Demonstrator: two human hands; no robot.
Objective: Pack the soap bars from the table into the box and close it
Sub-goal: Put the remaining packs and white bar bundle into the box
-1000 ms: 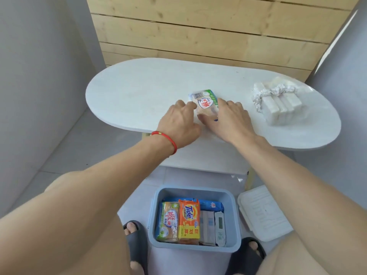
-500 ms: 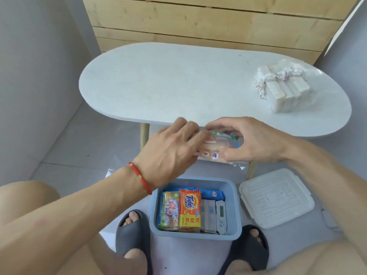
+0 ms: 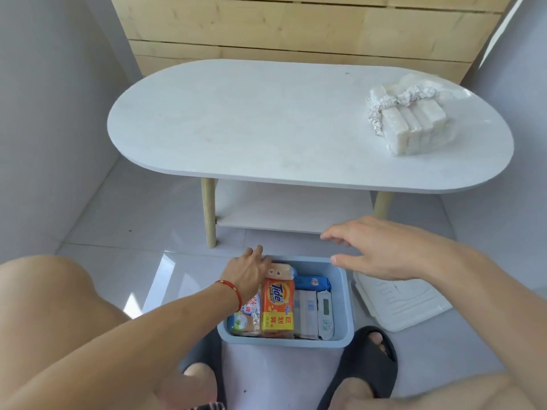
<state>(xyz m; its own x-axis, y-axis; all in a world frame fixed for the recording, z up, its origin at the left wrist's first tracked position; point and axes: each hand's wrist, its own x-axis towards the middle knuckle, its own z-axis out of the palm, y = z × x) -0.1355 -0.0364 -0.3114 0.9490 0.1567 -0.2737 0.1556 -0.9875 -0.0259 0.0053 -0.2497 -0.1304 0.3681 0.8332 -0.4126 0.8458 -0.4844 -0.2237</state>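
Down in the blue box (image 3: pixel 344 303), the left hand (image 3: pixel 247 275) is now pressed on the soap bar (image 3: pixel 280 270) that both hands carried before. Its grip cannot be made out. Above the box, the right hand (image 3: pixel 381 251) is spread open and empty.

Bright, even daylight. Glare patches shine on the floor tiles (image 3: pixel 165 279) left of the left hand (image 3: pixel 247 272). Soft shadow lies under the counter (image 3: pixel 266 128). Wide-angle bending curves the edges; near limbs blur.
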